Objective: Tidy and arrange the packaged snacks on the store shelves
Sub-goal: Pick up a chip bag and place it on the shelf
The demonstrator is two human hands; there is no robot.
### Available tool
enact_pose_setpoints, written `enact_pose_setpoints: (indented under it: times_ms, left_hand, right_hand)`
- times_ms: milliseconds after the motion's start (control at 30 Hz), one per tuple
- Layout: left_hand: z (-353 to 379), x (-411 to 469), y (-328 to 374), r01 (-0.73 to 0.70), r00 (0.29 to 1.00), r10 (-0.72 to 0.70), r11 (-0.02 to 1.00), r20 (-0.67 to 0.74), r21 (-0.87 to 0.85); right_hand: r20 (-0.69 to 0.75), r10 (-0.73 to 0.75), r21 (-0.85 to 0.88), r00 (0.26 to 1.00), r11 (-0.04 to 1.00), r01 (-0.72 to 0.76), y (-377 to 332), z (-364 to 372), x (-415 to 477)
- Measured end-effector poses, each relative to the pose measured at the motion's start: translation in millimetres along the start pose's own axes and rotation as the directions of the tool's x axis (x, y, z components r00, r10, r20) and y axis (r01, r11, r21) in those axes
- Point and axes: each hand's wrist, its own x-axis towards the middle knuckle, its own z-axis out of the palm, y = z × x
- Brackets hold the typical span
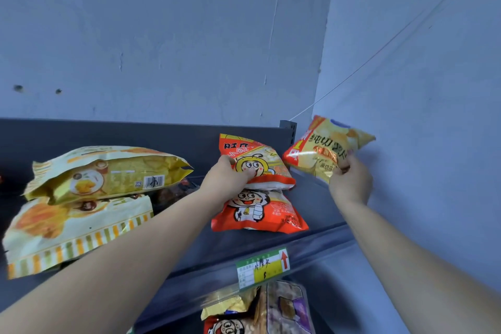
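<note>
My left hand (226, 180) grips the left side of a red and yellow cartoon snack bag (257, 163) that lies on top of a second red cartoon bag (260, 211) on the dark top shelf (244, 241). My right hand (351, 180) holds a yellow chip bag (325, 146) by its lower edge, lifted above the shelf's right end and close to the wall. On the shelf's left, a yellow bag (108, 171) rests on a larger pale striped bag (73, 228).
A green and yellow price tag (263, 267) hangs on the shelf's front edge. Below it, more snack bags (257, 312) sit on a lower shelf. A bluish wall (420, 116) closes the right side, and a dark packet (173, 192) lies behind the left bags.
</note>
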Motion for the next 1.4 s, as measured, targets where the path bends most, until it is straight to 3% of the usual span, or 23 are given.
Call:
enact_pose_setpoints:
  times_ms: [133, 267, 367, 567, 833, 933, 1100, 1233, 1400]
  left_hand:
    - [-12.8, -11.9, -2.1, -0.046, 0.999, 0.046, 0.999, -0.001, 0.027]
    - [-40.9, -35.6, 7.1, -0.175, 0.974, 0.169, 0.984, -0.148, -0.031]
    - [-74.1, -61.3, 15.2, -0.25, 0.951, 0.211, 0.955, -0.226, -0.161]
    - [-143.3, -120.5, -2.2, -0.261, 0.959, 0.185, 0.869, -0.213, -0.421]
    - [-224.3, -186.2, -52.5, -0.251, 0.907, 0.018, 0.825, -0.42, -0.506]
    - [-246.3, -214.3, -67.1, -0.267, 0.88, -0.011, 0.816, -0.476, -0.512]
    - [-272.1, -263.3, -85.8, -0.26, 0.819, -0.099, 0.814, -0.565, -0.519]
    - [-291.9, -306.1, -99.2, -0.231, 0.787, -0.136, 0.839, -0.602, -0.492]
    - [-319.0, -363.5, -123.1, -0.174, 0.757, -0.184, 0.869, -0.627, -0.464]
  right_hand:
    - [-0.151, -0.226, 0.092, 0.962, 0.966, 0.242, -34.6, -17.9, -16.7]
    - [-0.168, -0.388, 0.189, 0.906, 0.889, 0.416, -79.7, -34.0, -53.9]
    - [-0.132, -0.44, 0.244, 0.888, 0.854, 0.459, -105.8, -39.5, -92.9]
    - [0.038, -0.491, 0.412, 0.87, 0.801, 0.434, -144.1, -33.0, -170.0]
    - [0.348, -0.513, 0.604, 0.784, 0.763, 0.231, -190.3, -33.3, -252.8]
    - [0.415, -0.477, 0.701, 0.775, 0.71, 0.061, -214.7, -35.9, -271.8]
    - [0.638, -0.489, 0.726, 0.595, 0.638, -0.254, -237.7, -34.8, -311.0]
    - [0.683, -0.524, 0.725, 0.509, 0.573, -0.382, -258.9, -42.6, -343.6]
    - [0.693, -0.551, 0.719, 0.464, 0.487, -0.496, -297.0, -50.0, -383.5]
